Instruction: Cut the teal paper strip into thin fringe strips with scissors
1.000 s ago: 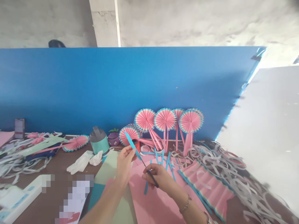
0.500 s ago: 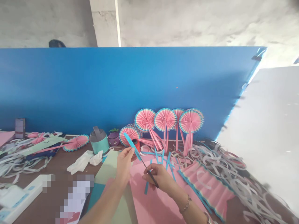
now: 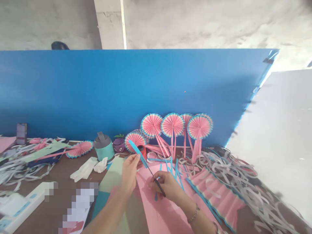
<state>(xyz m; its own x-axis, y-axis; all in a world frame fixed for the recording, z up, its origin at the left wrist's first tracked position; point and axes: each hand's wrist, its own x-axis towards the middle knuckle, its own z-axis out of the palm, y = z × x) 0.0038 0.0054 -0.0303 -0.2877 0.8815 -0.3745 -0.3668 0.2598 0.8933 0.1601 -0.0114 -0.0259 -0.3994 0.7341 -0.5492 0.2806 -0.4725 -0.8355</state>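
My left hand (image 3: 131, 167) pinches a blue paper strip (image 3: 135, 148), which slants up and to the left. My right hand (image 3: 164, 185) is closed round the dark handles of a pair of scissors (image 3: 159, 188), whose blades run up toward the strip's lower end. Whether the blades are apart I cannot make out. Under the hands lies a pink paper sheet (image 3: 157, 214), with several narrow blue strips (image 3: 176, 167) along its far part. A small blue piece (image 3: 156, 196) shows just below my right hand.
Pink paper fans (image 3: 173, 125) lean against a blue partition (image 3: 122, 87). A pleated pink sheet (image 3: 216, 196) and a heap of pale strips (image 3: 243, 175) lie right. Left are a teal cup (image 3: 104, 151), crumpled tissue (image 3: 84, 169), and a white power strip (image 3: 29, 201).
The pink sheet's near part has shifted a little to the right. Blue strips on it have moved, and the piece below my right hand shows shorter. Both hands stay nearly in place.
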